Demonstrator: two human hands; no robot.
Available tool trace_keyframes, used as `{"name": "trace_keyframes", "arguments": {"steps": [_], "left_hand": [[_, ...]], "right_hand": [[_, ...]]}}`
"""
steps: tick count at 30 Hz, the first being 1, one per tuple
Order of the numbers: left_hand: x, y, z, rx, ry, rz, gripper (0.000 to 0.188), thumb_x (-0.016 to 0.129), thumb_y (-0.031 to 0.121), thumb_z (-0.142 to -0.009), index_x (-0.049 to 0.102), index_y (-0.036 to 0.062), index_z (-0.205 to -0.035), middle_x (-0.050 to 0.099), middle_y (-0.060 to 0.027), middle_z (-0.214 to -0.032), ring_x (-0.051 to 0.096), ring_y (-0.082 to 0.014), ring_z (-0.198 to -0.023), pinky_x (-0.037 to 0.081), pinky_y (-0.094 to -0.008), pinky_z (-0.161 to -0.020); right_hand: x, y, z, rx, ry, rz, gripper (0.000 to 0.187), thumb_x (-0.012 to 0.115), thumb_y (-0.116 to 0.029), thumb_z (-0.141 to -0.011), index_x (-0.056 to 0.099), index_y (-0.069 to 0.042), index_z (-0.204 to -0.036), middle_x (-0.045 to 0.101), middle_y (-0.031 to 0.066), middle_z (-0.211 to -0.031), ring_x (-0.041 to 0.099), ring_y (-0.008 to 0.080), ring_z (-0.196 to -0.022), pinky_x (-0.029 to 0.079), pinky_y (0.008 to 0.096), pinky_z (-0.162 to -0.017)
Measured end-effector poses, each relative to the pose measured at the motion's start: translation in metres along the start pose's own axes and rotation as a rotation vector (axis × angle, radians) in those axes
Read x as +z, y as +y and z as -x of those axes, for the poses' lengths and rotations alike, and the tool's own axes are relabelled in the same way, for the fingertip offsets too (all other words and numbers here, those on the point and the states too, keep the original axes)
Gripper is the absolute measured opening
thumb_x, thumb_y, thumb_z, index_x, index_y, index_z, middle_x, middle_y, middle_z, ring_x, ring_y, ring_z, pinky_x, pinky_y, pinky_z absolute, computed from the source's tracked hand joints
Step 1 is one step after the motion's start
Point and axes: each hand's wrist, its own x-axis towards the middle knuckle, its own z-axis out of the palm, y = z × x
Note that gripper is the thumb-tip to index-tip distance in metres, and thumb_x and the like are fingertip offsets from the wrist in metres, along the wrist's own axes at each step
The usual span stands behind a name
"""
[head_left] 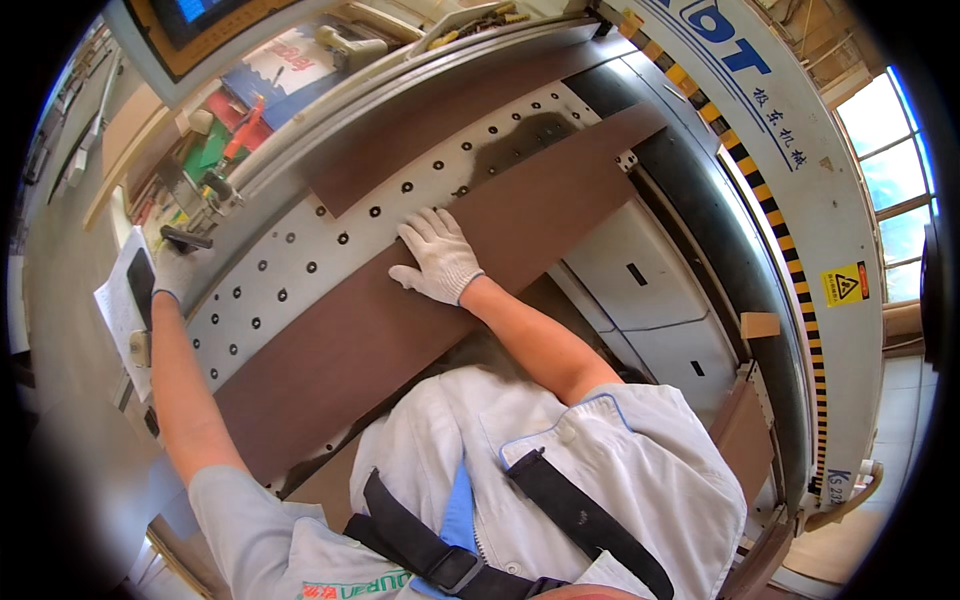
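My right hand point(440, 255), in a white knitted glove, lies flat with its fingers spread on a long brown board point(330, 360). The board slants from the lower left to the upper right across a pale machine table with dark round holes point(285, 265). Off to the left, my gloved left hand point(182, 270) is closed round a dark bar-shaped object point(187, 238); its exact kind does not show. Beside that forearm are a white sheet of paper point(118, 300) and a flat black item point(140, 284). Another brown board point(400, 145) lies beyond the table's row of holes.
A large pale machine beam point(800, 200) with a black and yellow striped edge arches along the right. Upper left, a screen in an orange frame point(195, 30) hangs above a ledge with an orange-handled tool point(243, 130). A small wood block point(760, 325) rests at the right.
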Motion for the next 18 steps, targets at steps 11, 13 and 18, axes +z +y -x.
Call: {"name": "trace_keyframes", "arguments": {"steps": [11,13,18], "left_hand": [[0.028,0.102,0.058,0.059,0.261,-0.371,0.054,0.087,0.023,-0.084,0.068,0.0008,-0.129,0.078,-0.0161,-0.114,0.076,-0.0305,-0.108,0.059,-0.0426,-0.098],[0.030,0.106,0.081,0.001,0.351,-0.146,0.065,0.081,0.018,-0.085,0.058,-0.0064,-0.141,0.074,-0.0222,-0.128,0.073,-0.0343,-0.119,0.056,-0.0408,-0.106],[0.044,0.148,0.105,0.022,0.778,-0.076,0.074,0.074,0.029,-0.096,0.050,-0.0112,-0.153,0.058,-0.0341,-0.150,0.057,-0.0431,-0.141,0.043,-0.0453,-0.123]], "right_hand": [[0.006,0.028,-0.066,-0.055,-0.040,-0.037,0.083,0.083,-0.052,-0.084,0.061,-0.003,-0.147,0.055,0.0232,-0.160,0.047,0.0440,-0.151,0.036,0.0548,-0.126],[0.003,0.044,-0.102,-0.127,-0.041,0.045,0.083,0.084,-0.050,-0.085,0.060,-0.004,-0.150,0.054,0.0223,-0.161,0.047,0.0429,-0.152,0.038,0.0539,-0.125],[0.006,0.095,-0.174,-0.328,-0.097,0.157,0.076,0.082,-0.045,-0.088,0.062,-0.004,-0.149,0.055,0.0206,-0.162,0.049,0.0398,-0.152,0.040,0.0516,-0.125]]}}
